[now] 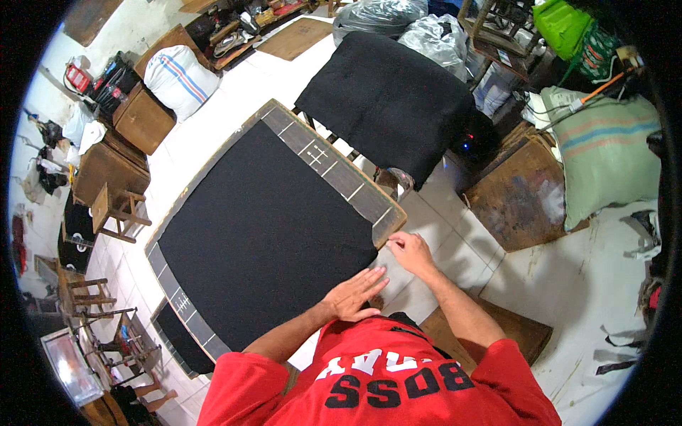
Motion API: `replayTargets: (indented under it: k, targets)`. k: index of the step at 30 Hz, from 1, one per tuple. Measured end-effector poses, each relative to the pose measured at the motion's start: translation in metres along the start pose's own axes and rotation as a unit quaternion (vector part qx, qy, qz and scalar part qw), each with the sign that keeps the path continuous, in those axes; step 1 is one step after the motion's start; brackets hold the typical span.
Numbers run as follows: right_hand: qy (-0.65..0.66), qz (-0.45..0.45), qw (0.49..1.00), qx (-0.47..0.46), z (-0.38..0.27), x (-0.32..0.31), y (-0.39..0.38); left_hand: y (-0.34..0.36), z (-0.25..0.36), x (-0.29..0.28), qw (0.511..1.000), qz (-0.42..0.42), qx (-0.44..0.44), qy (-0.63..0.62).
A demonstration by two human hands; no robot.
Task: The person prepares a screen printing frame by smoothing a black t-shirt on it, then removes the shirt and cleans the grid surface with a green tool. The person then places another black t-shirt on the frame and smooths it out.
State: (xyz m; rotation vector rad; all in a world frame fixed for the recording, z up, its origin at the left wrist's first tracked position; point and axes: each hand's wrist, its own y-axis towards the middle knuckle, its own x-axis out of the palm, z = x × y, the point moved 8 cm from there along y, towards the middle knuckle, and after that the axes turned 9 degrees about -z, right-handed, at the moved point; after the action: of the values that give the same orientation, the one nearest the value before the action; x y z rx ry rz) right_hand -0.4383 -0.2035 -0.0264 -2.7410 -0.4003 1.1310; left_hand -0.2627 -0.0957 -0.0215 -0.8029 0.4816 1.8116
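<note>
A black cloth [263,227] lies over most of a board with a grey, line-marked border [343,177]. My left hand [355,293] lies open and flat at the cloth's near right edge, fingers stretched out. My right hand [403,248] is at the board's right corner with thumb and forefinger drawn together; what is between them, if anything, is too small to make out.
Another black cloth [376,92] covers a stand beyond. A green sack [607,163], wooden boards [511,199] and white sack [177,82] stand around. Stools [110,213] line the left. A person's arm [145,397] shows lower left. A brown board [518,334] lies lower right.
</note>
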Motion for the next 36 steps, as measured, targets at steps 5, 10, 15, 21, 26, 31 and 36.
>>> replayTargets:
  k: [5, 10, 15, 21, 26, 31, 36]
  targets:
    - [-0.049, 0.072, 0.992, -0.093, -0.071, 0.015, 0.085, -0.046, -0.098, -0.082, 0.891, 0.186, -0.379, 0.165]
    - [-0.106, 0.073, 0.990, -0.061, -0.093, 0.034, 0.133, -0.050, -0.158, -0.131, 0.870, 0.191, -0.415, 0.186]
    - [-0.141, -0.030, 0.989, -0.029, -0.092, 0.041, 0.153, -0.020, -0.170, -0.141, 0.875, 0.169, -0.410, 0.196]
    - [-0.164, -0.053, 0.984, -0.037, -0.100, 0.045, 0.147, 0.001, -0.161, -0.130, 0.899, 0.127, -0.382, 0.174]
    - [-0.126, -0.082, 0.988, -0.024, -0.078, 0.037, 0.132, 0.019, -0.135, -0.110, 0.903, 0.123, -0.374, 0.171]
    - [-0.106, -0.115, 0.988, -0.016, -0.057, 0.034, 0.105, 0.029, -0.114, -0.096, 0.904, 0.129, -0.371, 0.169]
    - [-0.093, -0.105, 0.990, 0.004, -0.035, 0.024, 0.088, 0.036, -0.089, -0.069, 0.917, 0.134, -0.336, 0.165]
